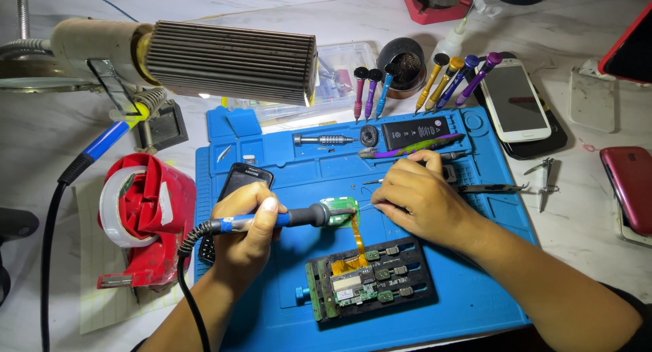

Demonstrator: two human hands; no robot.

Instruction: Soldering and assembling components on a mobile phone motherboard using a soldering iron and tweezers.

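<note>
Nearest the camera, a black board holder (370,278) sits on the blue work mat (475,291), clamping a green circuit board (353,292) whose orange flex ribbon (356,235) runs up to a small green board (343,211) lying on the mat. Just above it, the left hand (248,226) is closed in a pen grip around the blue-handled soldering iron (272,221), its dark barrel pointing right so the tip rests at or just over the small green board; the iron's black cord (193,297) trails down off the mat. The right hand (418,199) is curled with its fingertips pinched on something thin at the board's right edge, probably solder wire or a fine tool, though it is too small to tell. Judged from this, the soldering at the small board is under way: the board is already clamped and the iron applied, while whether any joint is finished cannot be seen. Farther off lie a dark phone (246,179), a metal screwdriver (324,140), a black battery (415,132) and tweezers (492,187). To the left stands a red tape dispenser (146,216). On the marble tabletop (584,209) beyond are a row of coloured screwdrivers (435,80), a white phone (517,100), a red phone (628,185), and a ribbed lamp head (231,61).
</note>
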